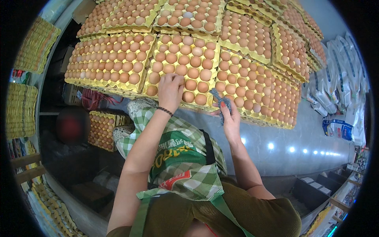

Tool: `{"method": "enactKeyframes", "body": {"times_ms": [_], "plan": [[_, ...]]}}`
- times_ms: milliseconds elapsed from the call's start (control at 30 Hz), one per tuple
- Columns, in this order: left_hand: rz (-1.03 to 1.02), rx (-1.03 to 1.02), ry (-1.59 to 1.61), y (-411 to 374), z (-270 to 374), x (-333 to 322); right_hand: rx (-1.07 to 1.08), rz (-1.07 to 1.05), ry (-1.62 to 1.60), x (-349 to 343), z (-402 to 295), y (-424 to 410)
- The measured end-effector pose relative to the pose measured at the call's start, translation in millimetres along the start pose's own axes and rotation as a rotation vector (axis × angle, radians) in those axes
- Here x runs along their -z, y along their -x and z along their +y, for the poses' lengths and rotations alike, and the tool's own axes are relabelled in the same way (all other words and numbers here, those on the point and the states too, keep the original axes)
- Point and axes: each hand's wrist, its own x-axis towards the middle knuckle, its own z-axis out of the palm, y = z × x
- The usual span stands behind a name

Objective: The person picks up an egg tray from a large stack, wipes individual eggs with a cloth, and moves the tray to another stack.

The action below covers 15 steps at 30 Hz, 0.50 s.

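Before me, yellow egg trays (144, 81) filled with brown eggs (191, 84) lie side by side. My left hand (170, 90) rests over the near part of the middle tray, its fingertips bent down among the eggs. Whether those fingers grip an egg cannot be seen, as the hand covers the spot. In my right hand (230, 114) is a grey-blue cloth (224, 108), pinched under the thumb at the front edge of the trays. Part of the cloth sticks up beside the tray to the right.
More egg trays (189, 14) rise in stacks behind. A smaller stack of filled trays (102, 126) stands low at the left. Bare yellow trays (22, 109) are piled on the left shelf. Plastic bags (340, 74) hang at the right above the grey floor (266, 148).
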Motion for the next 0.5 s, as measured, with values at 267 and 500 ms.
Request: {"method": "enactKeyframes", "body": {"times_ms": [267,500], "plan": [[-0.424,-0.34,-0.094,-41.1,-8.3,14.9,0.03,0.006,0.06,-0.8,-10.9,-9.6],[-0.423,-0.631,-0.108,-57.8,-13.6,5.7,0.013,0.005,0.018,-1.9,-7.7,-10.4]]}}
